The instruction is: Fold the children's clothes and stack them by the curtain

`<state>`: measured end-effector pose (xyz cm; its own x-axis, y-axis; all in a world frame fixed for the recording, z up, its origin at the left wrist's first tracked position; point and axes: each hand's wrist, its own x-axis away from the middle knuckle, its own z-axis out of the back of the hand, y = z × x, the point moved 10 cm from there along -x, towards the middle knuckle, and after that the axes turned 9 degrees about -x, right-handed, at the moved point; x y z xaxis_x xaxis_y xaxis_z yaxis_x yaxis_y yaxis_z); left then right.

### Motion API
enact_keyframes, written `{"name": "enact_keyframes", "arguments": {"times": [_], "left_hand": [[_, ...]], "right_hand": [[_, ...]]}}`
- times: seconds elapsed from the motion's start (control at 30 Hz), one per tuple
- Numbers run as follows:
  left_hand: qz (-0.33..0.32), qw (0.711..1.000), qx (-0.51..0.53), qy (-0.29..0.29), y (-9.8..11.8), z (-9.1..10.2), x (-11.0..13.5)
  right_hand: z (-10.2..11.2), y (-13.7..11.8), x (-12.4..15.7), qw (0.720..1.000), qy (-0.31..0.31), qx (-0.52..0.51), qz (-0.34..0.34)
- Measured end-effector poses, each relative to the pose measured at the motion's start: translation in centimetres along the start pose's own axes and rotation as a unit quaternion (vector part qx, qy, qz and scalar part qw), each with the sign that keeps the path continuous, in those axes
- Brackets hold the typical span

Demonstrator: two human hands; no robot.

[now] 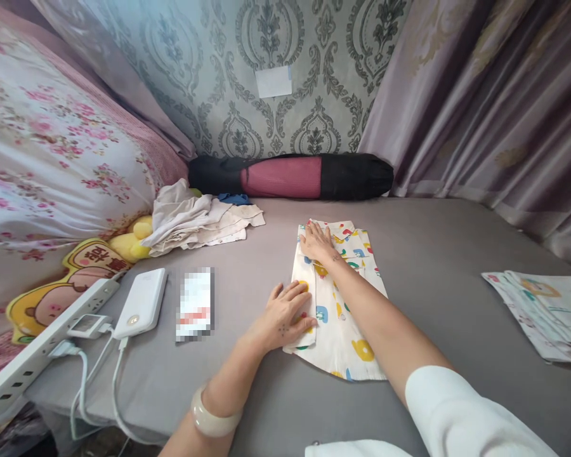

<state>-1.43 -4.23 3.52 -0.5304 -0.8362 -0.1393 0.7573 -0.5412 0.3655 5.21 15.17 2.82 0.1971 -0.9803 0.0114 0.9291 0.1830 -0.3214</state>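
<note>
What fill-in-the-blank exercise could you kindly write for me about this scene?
1. A pale bangle circles the ____ wrist.
2. The left hand rests on the printed shirt, nearer the person than the ____ hand.
3. The power bank lying left of the shirt is ____ in colour.
Missing words: left; right; white.

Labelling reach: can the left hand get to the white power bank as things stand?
Probably yes. The left hand lies flat on the shirt; only a flat packet lies between it and the power bank.
</note>
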Motion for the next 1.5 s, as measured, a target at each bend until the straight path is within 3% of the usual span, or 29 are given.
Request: {"name": "enact_keyframes", "arguments": {"times": [0.13, 0.4, 0.67, 0.8, 0.97, 1.2, 1.5], "left_hand": [[0.002, 1.000, 0.011, -0.012, 0.3, 0.1, -0.1], [0.003, 0.999, 0.020, -0.034, 0.2, -0.4, -0.1], [0.007, 0.999, 0.031, -0.038, 0.3, -0.3, -0.1], [0.014, 0.998, 0.032, -0.045, 0.2, -0.3, -0.1], [0.018, 0.998, 0.033, -0.048, 0.1, -0.5, 0.0], [0.027, 0.997, 0.022, -0.066, -0.1, -0.8, 0.0], [0.008, 0.999, 0.008, -0.054, 0.0, -0.8, 0.0]], "right_hand": [[-1.3, -1.0, -1.3, 1.000, 0.002, 0.008, 0.011], [-3.2, -0.2, -2.2, 1.000, 0.005, -0.006, 0.000], [-2.2, 0.3, -1.7, 0.999, -0.005, -0.036, 0.011], [-0.8, 2.1, -0.2, 0.999, 0.028, -0.014, -0.008], [-1.2, 4.1, 1.2, 0.999, 0.019, 0.006, -0.038], [-1.4, 4.0, 1.2, 0.999, 0.036, -0.002, -0.030], [0.4, 5.0, 2.9, 1.000, 0.022, -0.016, -0.014]]}}
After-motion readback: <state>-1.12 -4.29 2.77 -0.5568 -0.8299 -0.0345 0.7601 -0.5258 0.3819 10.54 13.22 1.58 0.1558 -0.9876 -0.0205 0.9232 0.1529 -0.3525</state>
